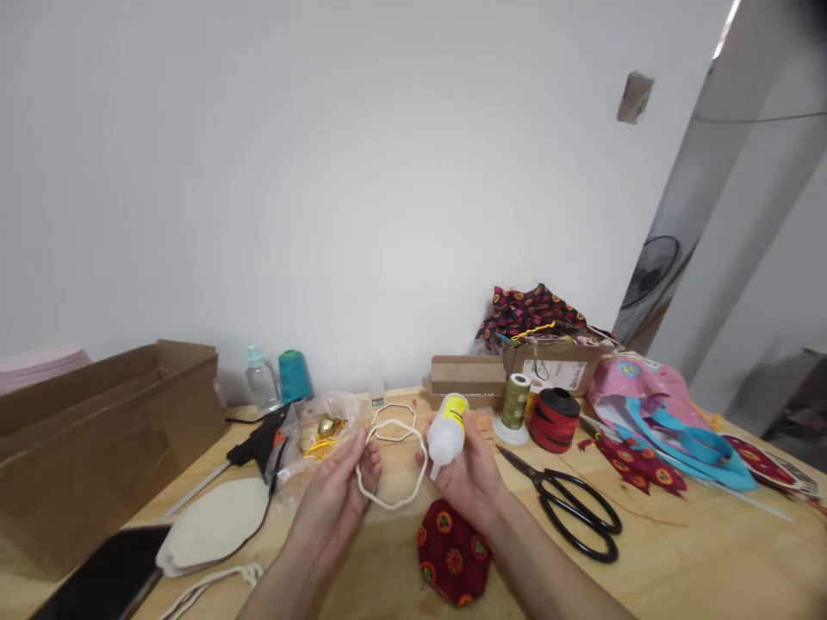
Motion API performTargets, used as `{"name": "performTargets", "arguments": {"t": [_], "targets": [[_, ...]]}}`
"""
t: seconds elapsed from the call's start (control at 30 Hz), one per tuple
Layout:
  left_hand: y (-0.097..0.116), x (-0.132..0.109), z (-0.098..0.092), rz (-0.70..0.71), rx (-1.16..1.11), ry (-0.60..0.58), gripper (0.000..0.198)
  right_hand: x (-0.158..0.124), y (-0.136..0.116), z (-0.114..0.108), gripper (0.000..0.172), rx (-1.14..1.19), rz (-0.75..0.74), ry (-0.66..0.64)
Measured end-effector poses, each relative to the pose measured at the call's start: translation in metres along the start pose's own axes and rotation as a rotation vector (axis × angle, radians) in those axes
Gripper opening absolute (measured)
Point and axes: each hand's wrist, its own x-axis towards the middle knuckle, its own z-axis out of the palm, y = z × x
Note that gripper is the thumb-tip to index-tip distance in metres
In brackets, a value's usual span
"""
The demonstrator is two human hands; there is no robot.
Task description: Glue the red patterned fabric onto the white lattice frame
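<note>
My left hand (347, 469) pinches the left side of a loop of white cord (389, 506), holding it upright above the table. In my right hand (475, 474) is a white glue bottle (447, 435) with a yellow label, tilted so its nozzle points down beside the loop's right edge. Whether the nozzle touches the cord I cannot tell. Below the right hand lies a dark red patterned fabric piece (453, 555). Behind the held loop, a second white cord loop (395, 406) shows near the back of the table.
Black scissors (568, 499) lie at right, near thread spools (554, 419) and a fabric-filled box (562, 362). Left are a glue gun (258, 443), a plastic bag (314, 439), white oval pieces (216, 521), a phone (107, 573) and a long cardboard box (103, 448). A wall stands behind.
</note>
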Motion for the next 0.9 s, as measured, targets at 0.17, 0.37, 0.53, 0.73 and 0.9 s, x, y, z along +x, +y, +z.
{"name": "performTargets", "arguments": {"t": [0.17,0.37,0.53,0.73,0.9], "targets": [[-0.001,-0.006,0.002,-0.225,-0.088,-0.156,0.020,0.000,-0.010,-0.002,0.032,0.040,-0.034,0.022],[-0.007,-0.013,-0.001,-0.535,-0.146,-0.573,0.058,0.000,-0.012,0.000,0.029,0.030,-0.035,0.015],[-0.007,-0.014,-0.005,-0.546,-0.108,-0.760,0.058,0.000,-0.012,0.005,0.027,0.009,-0.031,0.031],[-0.013,-0.015,-0.005,-0.474,-0.064,-0.803,0.058,0.001,-0.009,0.003,0.025,-0.047,-0.012,0.055],[-0.016,-0.011,-0.008,-0.468,-0.084,-0.780,0.059,0.001,-0.007,-0.001,0.032,-0.131,-0.005,0.035]]}}
